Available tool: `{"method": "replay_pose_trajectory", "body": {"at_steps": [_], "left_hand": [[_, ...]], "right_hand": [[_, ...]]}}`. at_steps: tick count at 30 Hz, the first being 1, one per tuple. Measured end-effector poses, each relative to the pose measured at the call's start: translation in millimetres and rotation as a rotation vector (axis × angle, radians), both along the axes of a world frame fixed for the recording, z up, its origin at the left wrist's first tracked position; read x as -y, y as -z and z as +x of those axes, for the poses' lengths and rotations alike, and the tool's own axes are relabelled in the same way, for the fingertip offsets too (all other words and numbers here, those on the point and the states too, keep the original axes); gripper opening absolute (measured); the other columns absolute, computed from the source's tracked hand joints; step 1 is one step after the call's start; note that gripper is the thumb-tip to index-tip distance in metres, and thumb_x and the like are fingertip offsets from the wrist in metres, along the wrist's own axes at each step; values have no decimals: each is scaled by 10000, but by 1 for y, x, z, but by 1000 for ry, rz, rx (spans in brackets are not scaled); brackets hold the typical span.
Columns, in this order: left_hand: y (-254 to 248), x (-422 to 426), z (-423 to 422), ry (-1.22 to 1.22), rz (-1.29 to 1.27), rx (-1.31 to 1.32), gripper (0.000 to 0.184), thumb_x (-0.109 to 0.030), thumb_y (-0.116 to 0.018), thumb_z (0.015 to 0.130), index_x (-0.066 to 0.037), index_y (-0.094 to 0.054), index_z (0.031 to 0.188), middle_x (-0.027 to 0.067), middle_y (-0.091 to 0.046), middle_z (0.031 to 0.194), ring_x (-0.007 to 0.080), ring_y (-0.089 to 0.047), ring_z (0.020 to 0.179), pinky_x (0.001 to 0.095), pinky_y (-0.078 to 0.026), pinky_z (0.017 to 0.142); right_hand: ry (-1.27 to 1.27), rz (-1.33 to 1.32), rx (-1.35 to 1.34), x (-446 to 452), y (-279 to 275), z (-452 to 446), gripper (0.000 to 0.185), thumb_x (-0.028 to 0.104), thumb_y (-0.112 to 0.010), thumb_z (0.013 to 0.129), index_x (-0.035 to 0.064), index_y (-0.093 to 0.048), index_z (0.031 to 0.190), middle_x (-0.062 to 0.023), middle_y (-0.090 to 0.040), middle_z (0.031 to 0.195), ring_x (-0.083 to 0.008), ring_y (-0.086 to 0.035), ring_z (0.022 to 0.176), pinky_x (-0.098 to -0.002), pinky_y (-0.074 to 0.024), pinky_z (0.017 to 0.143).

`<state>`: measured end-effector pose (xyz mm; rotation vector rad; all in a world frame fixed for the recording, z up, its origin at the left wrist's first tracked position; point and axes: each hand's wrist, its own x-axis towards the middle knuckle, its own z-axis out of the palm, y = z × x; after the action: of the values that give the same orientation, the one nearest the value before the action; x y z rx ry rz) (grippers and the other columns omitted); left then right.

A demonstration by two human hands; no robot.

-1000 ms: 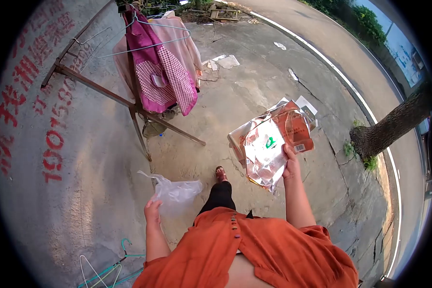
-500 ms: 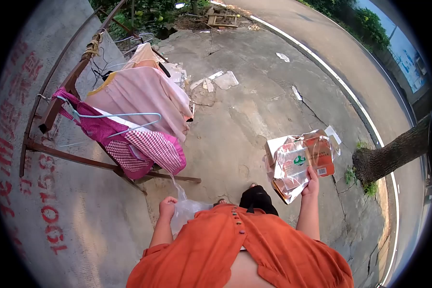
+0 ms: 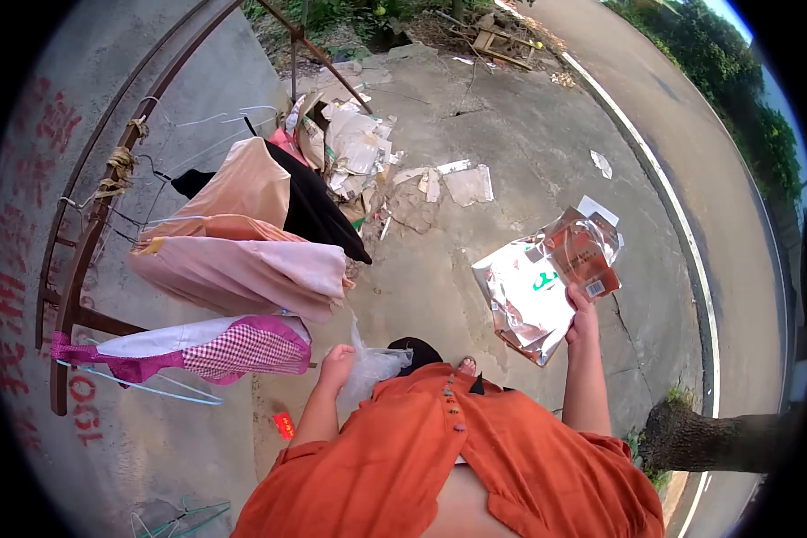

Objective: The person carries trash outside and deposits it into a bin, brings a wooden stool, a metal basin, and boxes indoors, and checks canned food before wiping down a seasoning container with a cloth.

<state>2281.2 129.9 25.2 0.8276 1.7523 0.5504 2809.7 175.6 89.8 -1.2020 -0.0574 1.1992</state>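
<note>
My left hand [image 3: 336, 366] is closed on a thin clear plastic bag [image 3: 375, 369], which hangs crumpled beside my orange shirt [image 3: 377, 448]. Out to the right, my right hand [image 3: 582, 323] grips flattened packaging [image 3: 527, 300] by its lower edge. This has a shiny silver face with a green mark, and an orange-brown panel [image 3: 583, 255] with a barcode at the right. A white flap sticks up at its top corner. Whether it is one piece or several stacked pieces, I cannot tell.
To the left, a brown metal rack [image 3: 85, 251] bears a pink garment [image 3: 242, 269], a black one [image 3: 318, 206] and a checked magenta one [image 3: 247, 350]. Scrap cardboard and paper [image 3: 359, 143] lie behind it. A tree trunk [image 3: 717, 439] stands right, beside the road [image 3: 663, 99].
I have moved forward past the rack and turned slightly; the clothes sit lower and the scrap heap shows more. Both hands keep their holds, and the packaging has tilted a little.
</note>
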Motion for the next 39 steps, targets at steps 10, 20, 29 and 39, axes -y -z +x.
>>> {"method": "replay_pose_trajectory", "body": {"at_steps": [10, 20, 29, 39], "left_hand": [[15, -197, 85, 306, 233, 142, 322, -6, -517, 813, -59, -621, 1112, 12, -672, 850, 108, -556, 732, 246, -463, 719], [-25, -388, 83, 19, 111, 459, 427, -338, -492, 990, -14, -514, 1266, 61, -698, 996, 71, -502, 627, 234, -442, 595], [-28, -516, 87, -168, 142, 441, 1030, -536, -661, 853, 29, -92, 1500, 147, -575, 1258, 170, -601, 872, 287, -484, 564], [-3, -621, 56, -848, 105, 750, 853, -327, -742, 795, -72, -286, 1470, 101, -535, 1249, 202, -513, 1159, 357, -406, 994]], "right_hand": [[-268, -25, 121, -243, 1, -21, 297, 115, -687, 856, 26, -593, 1123, -94, -656, 1036, -219, -645, 955, -353, -544, 863], [-409, -35, 104, -441, -17, -52, 278, 122, -700, 846, 41, -596, 1091, -67, -639, 1049, -196, -607, 1014, -349, -495, 912], [-1115, 69, 455, -626, -21, -206, 339, 120, -689, 840, -12, -618, 1144, -40, -654, 1023, -150, -575, 941, -296, -442, 863], [-1433, -128, -70, -807, 67, -307, 402, 152, -738, 830, 45, -611, 1197, -59, -652, 1092, -168, -603, 1016, -320, -467, 902]]}}
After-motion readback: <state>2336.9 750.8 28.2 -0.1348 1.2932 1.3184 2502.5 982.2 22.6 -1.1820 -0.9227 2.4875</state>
